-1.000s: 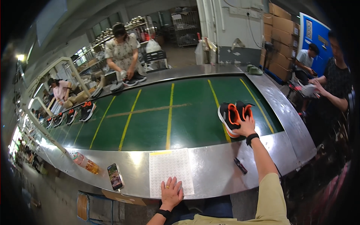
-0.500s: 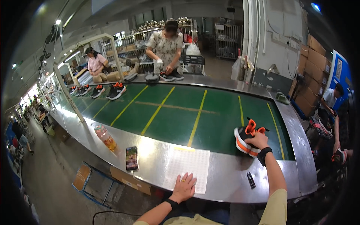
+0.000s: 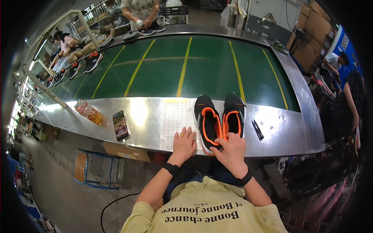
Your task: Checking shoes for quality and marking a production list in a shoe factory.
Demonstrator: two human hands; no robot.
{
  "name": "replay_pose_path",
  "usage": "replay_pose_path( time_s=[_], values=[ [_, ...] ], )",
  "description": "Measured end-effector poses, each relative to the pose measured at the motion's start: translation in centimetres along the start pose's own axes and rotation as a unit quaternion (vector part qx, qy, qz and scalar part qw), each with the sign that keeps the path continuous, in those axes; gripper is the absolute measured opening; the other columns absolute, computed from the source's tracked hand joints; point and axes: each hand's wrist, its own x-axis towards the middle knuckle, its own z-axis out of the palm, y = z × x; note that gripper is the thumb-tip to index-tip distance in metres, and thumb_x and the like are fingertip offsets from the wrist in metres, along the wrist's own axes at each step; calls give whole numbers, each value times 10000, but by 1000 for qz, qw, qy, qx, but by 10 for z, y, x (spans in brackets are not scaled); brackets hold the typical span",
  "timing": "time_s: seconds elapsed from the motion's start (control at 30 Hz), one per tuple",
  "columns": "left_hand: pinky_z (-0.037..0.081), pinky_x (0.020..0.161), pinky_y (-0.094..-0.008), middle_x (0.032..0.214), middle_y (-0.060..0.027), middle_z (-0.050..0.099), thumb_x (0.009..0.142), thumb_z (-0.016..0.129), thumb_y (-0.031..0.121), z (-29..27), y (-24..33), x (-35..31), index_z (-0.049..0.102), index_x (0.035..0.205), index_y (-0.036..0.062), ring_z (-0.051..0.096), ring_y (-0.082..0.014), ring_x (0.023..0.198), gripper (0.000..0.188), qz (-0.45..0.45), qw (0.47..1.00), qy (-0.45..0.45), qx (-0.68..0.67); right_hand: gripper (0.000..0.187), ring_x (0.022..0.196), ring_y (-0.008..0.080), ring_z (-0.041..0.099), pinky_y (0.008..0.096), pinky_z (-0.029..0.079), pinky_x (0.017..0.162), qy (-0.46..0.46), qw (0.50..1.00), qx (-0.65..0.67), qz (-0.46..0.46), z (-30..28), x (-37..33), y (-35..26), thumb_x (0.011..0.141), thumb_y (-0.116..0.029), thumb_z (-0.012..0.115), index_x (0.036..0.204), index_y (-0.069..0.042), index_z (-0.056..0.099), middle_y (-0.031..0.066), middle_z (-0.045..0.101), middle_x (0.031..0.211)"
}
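Two black sneakers with orange linings, a left one [image 3: 203, 101] and a right one [image 3: 234, 101], stand side by side on the metal table edge in front of me, toes pointing away. My right hand [image 3: 232, 152] grips them at the heels, thumb on the left sneaker and fingers at the right one's collar. My left hand [image 3: 184, 146] lies open, fingers spread, over a white sheet [image 3: 175, 116] printed with small repeated marks. It is close to the left sneaker's side and holds nothing. To the right of the pair lies a small black tool like thread snips [image 3: 257, 129].
Beyond the metal edge runs a green conveyor belt [image 3: 159, 77] with yellow lines. A phone [image 3: 121, 126] and a drink bottle [image 3: 90, 112] stand at left. More sneakers [image 3: 92, 62] sit farther left on the belt. Across it, a co-worker's hands [image 3: 144, 25] handle shoes.
My right hand has brought the sneakers from the belt at right to the table edge before me, partly over the sheet. My left hand stays on the sheet. The view has tilted down.
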Motion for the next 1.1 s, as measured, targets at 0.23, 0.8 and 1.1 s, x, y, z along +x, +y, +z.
replay_pose_path(
  time_s=[0.23, 0.8, 1.1],
  values=[
    [395, 950, -371, 1220, -223, 537, 896, 535, 323, -29, 8, 21, 477, 1252, -19, 501, -368, 1144, 497, -209, 881, 16, -425, 223, 910, 290, 568, 374, 449, 785, 94, 975, 178, 91, -26, 6, 32, 726, -137, 714, 924, -71, 637, 95, 613, 956],
    [450, 858, -273, 1118, -116, 532, 791, 534, 31, -18, 38, 33, 339, 1343, -6, 554, -175, 984, 587, -331, 693, 38, -639, 438, 976, 163, 564, 272, 437, 862, 46, 832, 434, 344, 29, -5, 149, 840, -247, 666, 1189, -14, 542, 93, 606, 1069],
    [439, 929, -315, 1146, -75, 543, 802, 593, 70, -24, 10, 12, 426, 1267, 38, 546, -183, 1064, 495, -326, 609, 27, -722, 281, 925, 326, 558, 414, 457, 796, 0, 969, -59, 240, 20, -26, 202, 765, -215, 677, 1004, -69, 652, 131, 590, 959]
  ],
)
